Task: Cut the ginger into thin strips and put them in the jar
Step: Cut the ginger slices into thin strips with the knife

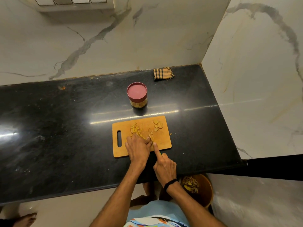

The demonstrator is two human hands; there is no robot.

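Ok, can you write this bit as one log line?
left hand holds ginger | right hand holds knife | jar lid on

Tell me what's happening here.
A person is slicing on a wooden board. The left hand holds ginger down beside the cut strips, while the right hand grips a knife, forefinger along its back. Uncut slices wait at the board's far right corner. The jar behind the board is still lidded.

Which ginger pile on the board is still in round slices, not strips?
The pile at the board's far right corner; the ginger beside the left hand is already thin strips.
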